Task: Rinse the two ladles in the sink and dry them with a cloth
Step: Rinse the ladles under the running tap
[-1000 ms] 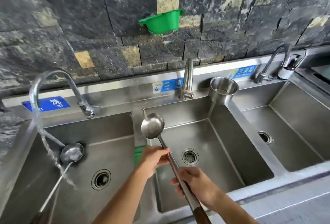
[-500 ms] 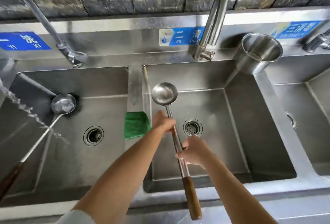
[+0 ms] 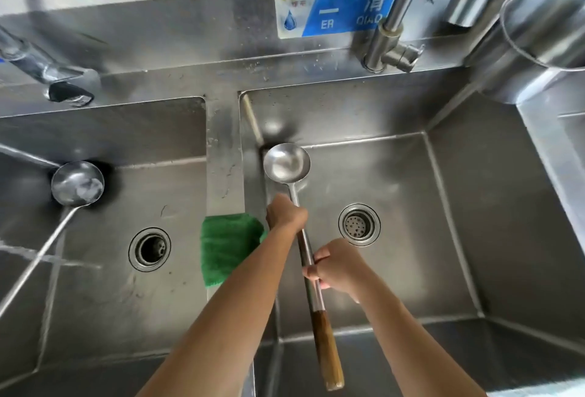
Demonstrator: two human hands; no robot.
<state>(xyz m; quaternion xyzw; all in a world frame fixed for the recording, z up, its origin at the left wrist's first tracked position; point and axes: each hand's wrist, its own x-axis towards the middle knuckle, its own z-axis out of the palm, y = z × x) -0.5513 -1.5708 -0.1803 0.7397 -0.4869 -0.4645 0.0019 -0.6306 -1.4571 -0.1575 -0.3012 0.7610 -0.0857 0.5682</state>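
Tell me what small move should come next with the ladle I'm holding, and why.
Probably let go with the left hand and reach for the green cloth on the divider beside it. The right hand already grips the held ladle over the middle basin, where no water runs, so wiping seems next.

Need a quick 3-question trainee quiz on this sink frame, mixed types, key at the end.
1. True or false: both hands hold the same ladle.
2. The green cloth lies: A) in the left basin, B) on the divider between basins, C) in the metal cup.
3. Fill in: the second ladle rests in the ___ basin.

Key: 1 true, left hand and right hand both on its shaft; 2 B; 3 left.
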